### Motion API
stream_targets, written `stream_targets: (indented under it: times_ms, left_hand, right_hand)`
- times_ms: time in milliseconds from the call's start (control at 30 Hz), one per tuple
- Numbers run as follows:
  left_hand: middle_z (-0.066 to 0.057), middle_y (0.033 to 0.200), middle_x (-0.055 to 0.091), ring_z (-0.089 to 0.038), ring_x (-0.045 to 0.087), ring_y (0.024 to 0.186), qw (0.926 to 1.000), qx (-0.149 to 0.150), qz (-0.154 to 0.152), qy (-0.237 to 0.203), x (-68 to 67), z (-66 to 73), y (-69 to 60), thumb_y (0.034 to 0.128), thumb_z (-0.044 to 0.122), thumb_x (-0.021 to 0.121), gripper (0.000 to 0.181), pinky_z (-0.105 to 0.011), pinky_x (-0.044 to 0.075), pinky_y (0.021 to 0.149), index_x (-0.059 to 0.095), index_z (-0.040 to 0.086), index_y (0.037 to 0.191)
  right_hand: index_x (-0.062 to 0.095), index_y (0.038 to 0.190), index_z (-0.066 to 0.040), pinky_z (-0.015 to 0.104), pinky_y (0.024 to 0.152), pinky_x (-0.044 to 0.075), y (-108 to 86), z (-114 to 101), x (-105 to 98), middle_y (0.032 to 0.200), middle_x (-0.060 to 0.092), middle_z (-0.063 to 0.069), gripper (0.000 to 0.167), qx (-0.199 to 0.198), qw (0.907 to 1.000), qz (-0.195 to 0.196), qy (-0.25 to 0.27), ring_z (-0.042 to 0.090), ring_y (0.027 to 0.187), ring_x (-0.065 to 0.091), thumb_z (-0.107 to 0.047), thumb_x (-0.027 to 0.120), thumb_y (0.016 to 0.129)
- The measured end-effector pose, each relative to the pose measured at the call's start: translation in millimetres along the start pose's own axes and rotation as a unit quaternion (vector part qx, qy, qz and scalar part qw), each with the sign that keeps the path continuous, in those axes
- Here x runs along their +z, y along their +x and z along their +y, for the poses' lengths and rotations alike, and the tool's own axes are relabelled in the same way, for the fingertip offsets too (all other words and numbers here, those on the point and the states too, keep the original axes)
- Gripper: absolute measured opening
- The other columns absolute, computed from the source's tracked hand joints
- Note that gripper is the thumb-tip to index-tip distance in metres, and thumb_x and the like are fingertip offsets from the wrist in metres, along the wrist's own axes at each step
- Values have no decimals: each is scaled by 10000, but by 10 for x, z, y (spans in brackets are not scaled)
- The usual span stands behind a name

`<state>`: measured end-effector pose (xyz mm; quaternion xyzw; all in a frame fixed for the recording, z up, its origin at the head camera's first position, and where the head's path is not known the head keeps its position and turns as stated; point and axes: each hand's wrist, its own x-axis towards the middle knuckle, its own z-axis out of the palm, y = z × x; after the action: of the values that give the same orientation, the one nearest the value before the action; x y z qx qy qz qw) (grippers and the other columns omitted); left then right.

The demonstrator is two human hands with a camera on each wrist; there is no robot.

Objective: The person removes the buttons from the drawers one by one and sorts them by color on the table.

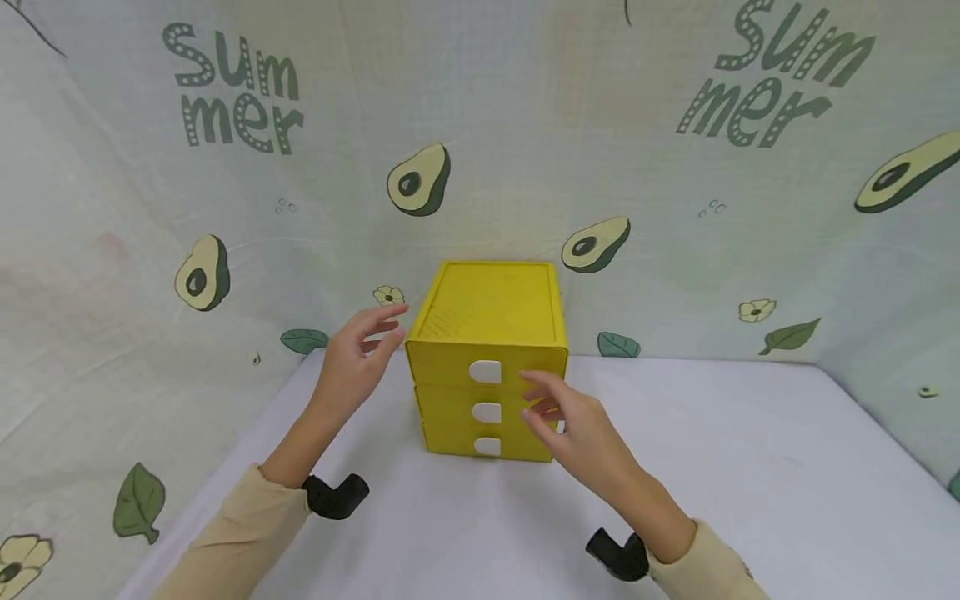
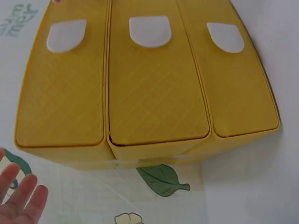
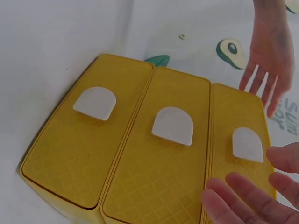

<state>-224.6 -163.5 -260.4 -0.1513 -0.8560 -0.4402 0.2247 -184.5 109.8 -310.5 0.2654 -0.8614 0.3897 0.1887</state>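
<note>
Thumb and fingers are apart on the left hand (image 1: 352,357), beside the yellow box (image 1: 491,304), and on the right hand (image 1: 581,423), in front. The box sits on the white table (image 1: 735,467).

left hand (image 2: 18,205) hovers near yellow box (image 2: 154,98) (3 white tabs (image 2: 150,31)).

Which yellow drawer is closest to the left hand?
The top yellow drawer: the left hand is up near it, while the middle drawer and bottom drawer sit lower.
</note>
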Motion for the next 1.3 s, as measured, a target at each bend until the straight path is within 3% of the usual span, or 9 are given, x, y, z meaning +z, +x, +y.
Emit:
stream_targets:
  times_ms: [233,367,500,700,933,1300]
  left_hand:
    - [-55,1355,507,-282,574,1102,9937,-1036,-419,-106,18,-124,199,944,320,518,396,-415,519,872,531,177,1313]
    - [-75,1326,522,-282,574,1091,9839,-1551,-757,-457,53,-162,306,937,361,521,445,-377,533,863,497,177,1341]
    - [-91,1327,512,-282,573,1094,9754,-1838,-1022,-660,69,-199,367,934,388,516,468,-367,543,839,476,189,1355]
    - [-88,1303,536,-288,596,1052,9696,-1990,-1097,-911,73,-221,432,911,416,536,489,-364,557,800,494,178,1336]
    - [-105,1248,559,-291,577,1026,9692,-2042,-1186,-704,128,-199,504,902,372,557,453,-348,563,770,505,212,1323]
    - [-134,1233,556,-313,582,1014,9711,-1986,-1198,-569,133,-181,549,906,322,552,409,-356,572,724,522,165,1282]
  right_hand:
    - [530,1227,-76,212,711,545,139,-40,88,956,678,55,392,109,9995,186,227,141,797,651,-75,647,853]
    - [551,1203,-87,202,682,540,189,-43,145,939,687,43,360,79,9991,350,209,134,768,649,-76,645,855]
    - [571,1175,-98,197,638,539,212,-47,218,895,693,24,341,56,9982,597,44,125,712,646,-83,658,846]
    - [608,1111,-99,203,592,536,266,-65,311,813,690,14,281,-72,9936,1073,-337,107,636,628,-94,670,837]
    - [642,1023,-97,159,528,478,331,-72,351,733,669,-6,198,-46,9883,1411,-580,69,575,559,-96,683,829]
    - [655,964,-98,173,530,465,374,-60,370,712,670,4,166,33,9873,1463,-613,78,571,534,-107,709,807]
